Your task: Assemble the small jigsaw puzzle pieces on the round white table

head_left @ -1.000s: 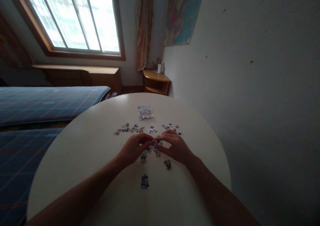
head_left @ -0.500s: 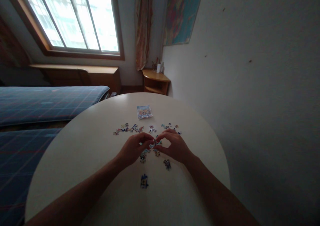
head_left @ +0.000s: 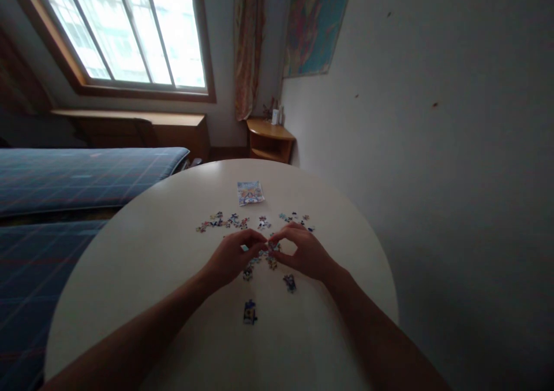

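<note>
My left hand (head_left: 237,254) and my right hand (head_left: 302,250) meet fingertip to fingertip over the middle of the white round table (head_left: 208,345). Both are closed in a pinch on small jigsaw puzzle pieces (head_left: 272,245), whose edges are partly covered by my fingers. Below the hands lie more loose pieces (head_left: 271,262), partly hidden. A small joined clump (head_left: 289,283) rests by my right wrist. Nearer to me is another joined dark blue section (head_left: 250,312).
Scattered pieces (head_left: 223,222) spread beyond my left hand, others (head_left: 296,218) beyond my right. A printed picture sheet (head_left: 250,193) lies farther back. A plaid mattress (head_left: 86,177) is at the left, a corner shelf (head_left: 270,134) behind the table, a wall (head_left: 433,177) at the right.
Both hands stay in nearly the same place. The pieces between my fingertips have turned slightly, and the fingers have shifted a little. The other pieces lie as before.
</note>
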{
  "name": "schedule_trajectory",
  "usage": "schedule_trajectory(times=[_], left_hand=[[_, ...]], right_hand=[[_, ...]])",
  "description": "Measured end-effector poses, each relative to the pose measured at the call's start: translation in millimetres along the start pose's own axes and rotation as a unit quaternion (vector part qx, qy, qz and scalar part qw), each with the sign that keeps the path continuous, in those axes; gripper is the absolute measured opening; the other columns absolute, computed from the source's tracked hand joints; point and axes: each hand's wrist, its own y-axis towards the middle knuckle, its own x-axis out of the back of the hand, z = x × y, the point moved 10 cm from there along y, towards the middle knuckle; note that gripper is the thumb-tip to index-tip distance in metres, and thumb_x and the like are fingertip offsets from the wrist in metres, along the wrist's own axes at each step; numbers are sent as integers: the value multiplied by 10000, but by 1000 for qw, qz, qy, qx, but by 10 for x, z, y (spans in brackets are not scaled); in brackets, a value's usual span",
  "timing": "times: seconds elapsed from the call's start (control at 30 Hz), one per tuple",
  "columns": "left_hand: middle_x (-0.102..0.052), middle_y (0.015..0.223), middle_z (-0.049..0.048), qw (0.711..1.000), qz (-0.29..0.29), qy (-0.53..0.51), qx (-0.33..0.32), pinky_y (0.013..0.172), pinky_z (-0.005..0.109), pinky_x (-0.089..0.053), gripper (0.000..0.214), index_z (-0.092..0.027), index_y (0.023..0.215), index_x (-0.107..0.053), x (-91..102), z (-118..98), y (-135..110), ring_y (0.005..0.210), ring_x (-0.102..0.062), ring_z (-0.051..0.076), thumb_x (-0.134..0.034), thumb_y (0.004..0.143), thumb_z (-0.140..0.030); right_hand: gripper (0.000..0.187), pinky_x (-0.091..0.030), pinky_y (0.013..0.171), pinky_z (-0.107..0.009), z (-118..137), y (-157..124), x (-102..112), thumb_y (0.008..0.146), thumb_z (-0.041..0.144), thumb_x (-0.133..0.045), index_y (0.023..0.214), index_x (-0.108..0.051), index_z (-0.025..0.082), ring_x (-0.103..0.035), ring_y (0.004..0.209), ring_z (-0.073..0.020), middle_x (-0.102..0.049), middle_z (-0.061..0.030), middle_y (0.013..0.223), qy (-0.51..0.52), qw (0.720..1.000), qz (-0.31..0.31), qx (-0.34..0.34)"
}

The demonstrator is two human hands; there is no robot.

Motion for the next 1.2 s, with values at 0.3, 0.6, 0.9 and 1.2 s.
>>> schedule_trajectory(times=[0.3,0.6,0.9,1.2], left_hand=[[-684,1188,71,960,110,169,-193,984,381,-477,225,-246,1110,-690,-197,-167,-112,1106,-608,215,-616,897,-230],[-675,1189,40,944,188,179,-204,988,375,-460,219,-293,1083,-719,-324,-122,-184,1105,-604,208,-608,912,-214],[-672,1215,38,943,188,186,-204,999,378,-453,233,-306,1083,-732,-316,-124,-182,1114,-604,210,-598,913,-219],[-665,1219,31,940,190,195,-205,985,383,-460,238,-323,1100,-726,-315,-159,-189,1108,-612,211,-581,936,-228]], right_hand=[[230,-451,964,-408,-216,-123,-28,720,338,-840,881,-717,229,-609,1053,-210,-688,-51,1051,4,990,131,-51],[252,-398,1011,-434,-269,-181,-187,682,363,-863,856,-732,237,-577,1099,-225,-678,-37,1041,-15,982,177,-69],[281,-415,1001,-425,-248,-178,-182,680,379,-860,887,-722,249,-589,1098,-225,-677,-42,1061,-29,984,166,-53],[181,-401,1030,-433,-266,-190,-221,732,292,-827,878,-730,247,-569,1121,-222,-666,-39,1079,-18,979,189,-70]])
